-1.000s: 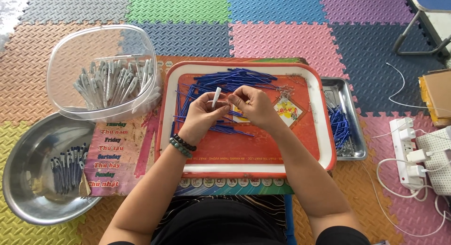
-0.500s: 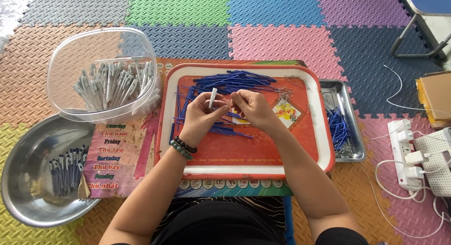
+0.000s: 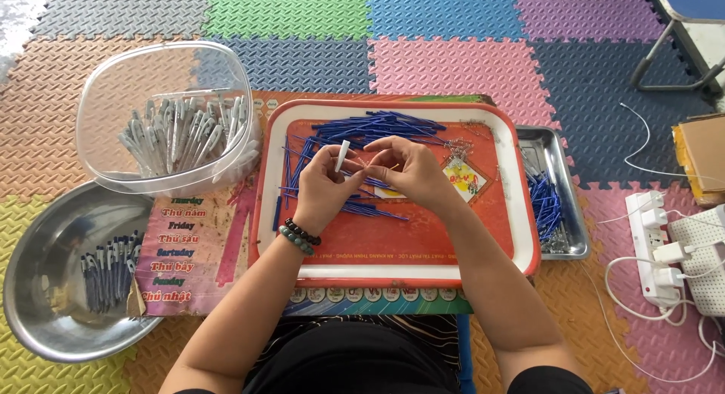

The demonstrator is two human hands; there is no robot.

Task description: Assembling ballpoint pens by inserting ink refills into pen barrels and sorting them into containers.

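Over the orange tray (image 3: pixel 423 247) with a white rim, my left hand (image 3: pixel 323 189) pinches a small white pen part (image 3: pixel 343 152) that points up. My right hand (image 3: pixel 406 170) meets it from the right, fingertips closed on a thin piece that is too small to make out. A heap of blue pen refills (image 3: pixel 377 127) lies on the tray's far side, and more lie under my hands. A beaded bracelet (image 3: pixel 300 236) is on my left wrist.
A clear plastic bowl (image 3: pixel 106 100) of white pen parts stands at the far left. A steel basin (image 3: pixel 45 243) with dark blue pens sits at the near left. A small metal tray (image 3: pixel 563 213) with blue refills lies right of the orange tray. A power strip (image 3: pixel 655 243) lies at the right.
My hands stay together over the tray, with only small finger movements on the white part. The view has shifted slightly.
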